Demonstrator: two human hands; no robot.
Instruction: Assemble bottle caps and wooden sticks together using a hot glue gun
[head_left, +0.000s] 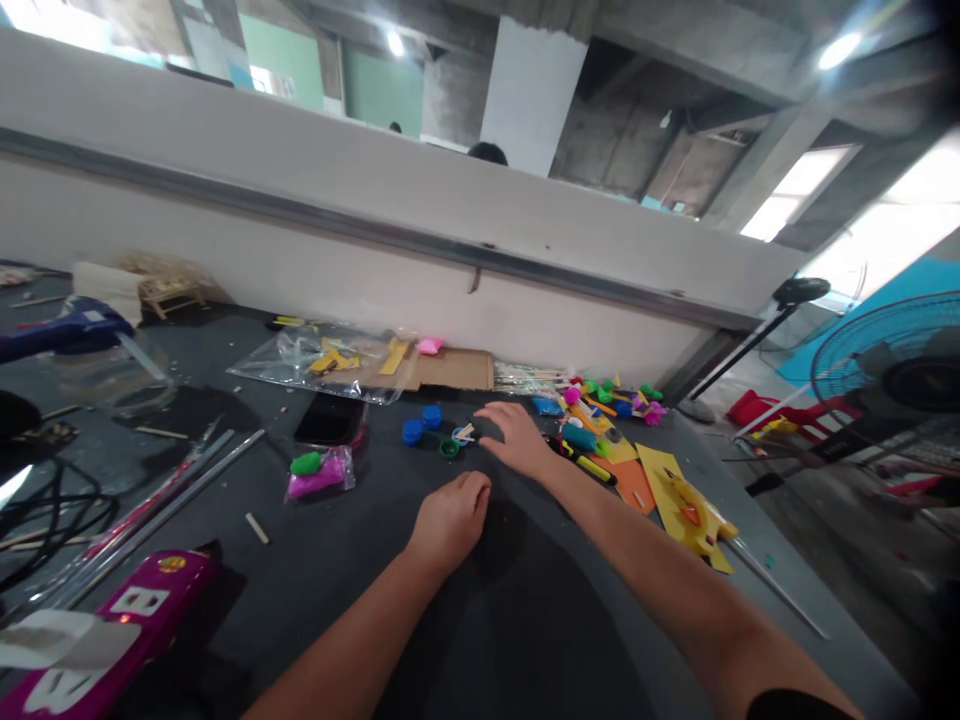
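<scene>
Head view, clear plastic bag (281, 362) holding yellow pieces (334, 362), right-hand fingers (499, 412) wide, left-hand fingers (472, 487) curled, both empty

Right of the black phone (330, 418), two blue bottle caps (421, 424) sat by a green cap (448, 448); below it, a clear bag (346, 468) showed green clay (305, 463) and magenta clay (319, 478); farther right lay orange card (626, 485) and yellow card (679, 510).
</scene>
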